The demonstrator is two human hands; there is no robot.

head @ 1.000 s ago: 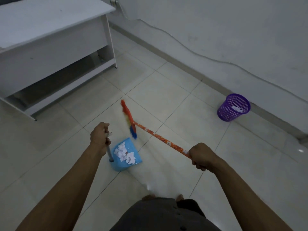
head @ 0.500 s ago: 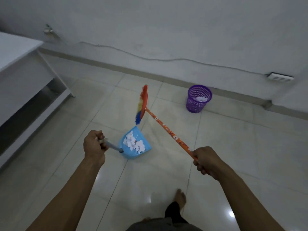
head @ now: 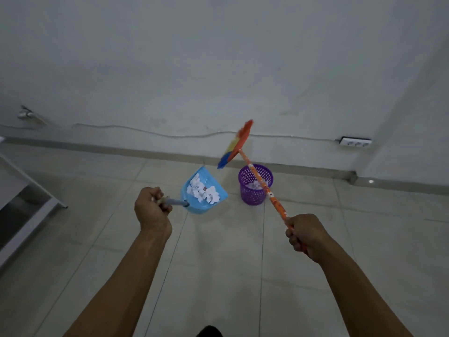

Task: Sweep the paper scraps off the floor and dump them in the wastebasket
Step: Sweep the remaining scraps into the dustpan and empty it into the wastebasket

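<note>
– Pale floor tiles (head: 218, 263) reach a grey wall. Where is the wastebasket?
– The purple wastebasket (head: 250, 197) stands on the floor, near the wall. Just left of it is the blue dustpan (head: 196, 209), with the paper scraps (head: 204, 190) lying on it.
– And the hands?
– The left hand (head: 151, 207) is closed around the dustpan handle. The right hand (head: 305, 233) is closed around the broom (head: 273, 203) stick, which crosses in front of the wastebasket; the broom head is raised above it.

Blocked over the wastebasket (head: 252, 199) mouth by the broom handle (head: 258, 177); open above floor (head: 364, 239) at lower right; table (head: 9, 176) at left edge.
</note>
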